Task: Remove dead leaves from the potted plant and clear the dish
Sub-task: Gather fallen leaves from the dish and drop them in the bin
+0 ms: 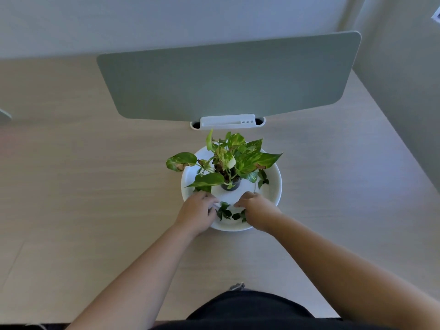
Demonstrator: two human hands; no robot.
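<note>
A small potted plant [226, 160] with green and yellow leaves stands in a dark pot [232, 184] on a round white dish [273, 186]. Some of its leaves have brown spots. Dark loose leaves [226, 211] lie in the near part of the dish, and a few more [263, 178] lie at its right side. My left hand [196, 211] and my right hand [258, 209] rest over the dish's near rim, on either side of the loose leaves, fingers curled down onto them. Something thin and white shows between the fingertips. Whether either hand grips leaves is hidden.
The dish sits on a light wooden desk [95, 186]. Behind it a grey-green divider panel [228, 77] stands in a white clamp [227, 121]. The desk's right edge runs diagonally at the far right. My dark-clothed body [250, 308] is at the near edge.
</note>
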